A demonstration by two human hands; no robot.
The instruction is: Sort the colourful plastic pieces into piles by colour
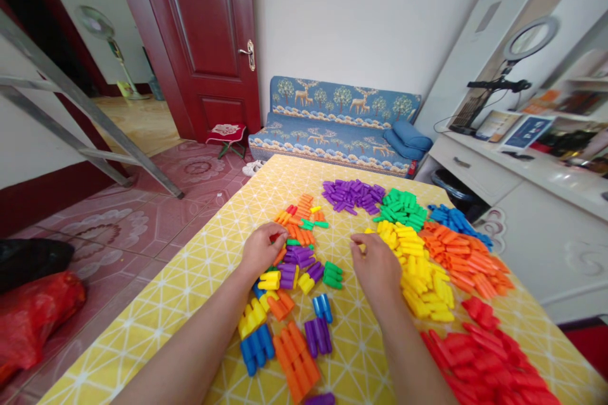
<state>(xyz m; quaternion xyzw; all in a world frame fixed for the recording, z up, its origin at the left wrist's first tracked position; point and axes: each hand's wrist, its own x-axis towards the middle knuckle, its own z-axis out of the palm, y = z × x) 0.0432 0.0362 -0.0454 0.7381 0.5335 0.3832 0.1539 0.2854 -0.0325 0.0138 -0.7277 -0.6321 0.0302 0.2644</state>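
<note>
My left hand [262,249] is curled at the left of a cluster of mixed-colour plastic building blocks with rounded, finger-like ends. A bit of red shows between its thumb and finger, too small to name. Close by lie a purple block [299,255] and an orange block [302,235]. My right hand [376,266] hovers left of the yellow block pile [425,275], its fingers bent together; whatever they may hold is hidden. Between the hands sits a green block [332,275]. Nearer me are a large orange block [296,361], a blue block [257,349] and a purple block [318,336].
Sorted piles curve along the table's right: purple [352,195], green [403,207], blue [458,224], orange [468,256] and red [489,354]. A yellow patterned cloth [190,291] covers the table. Beyond stand a blue sofa [327,130], a red door [209,31] and a white cabinet [532,202].
</note>
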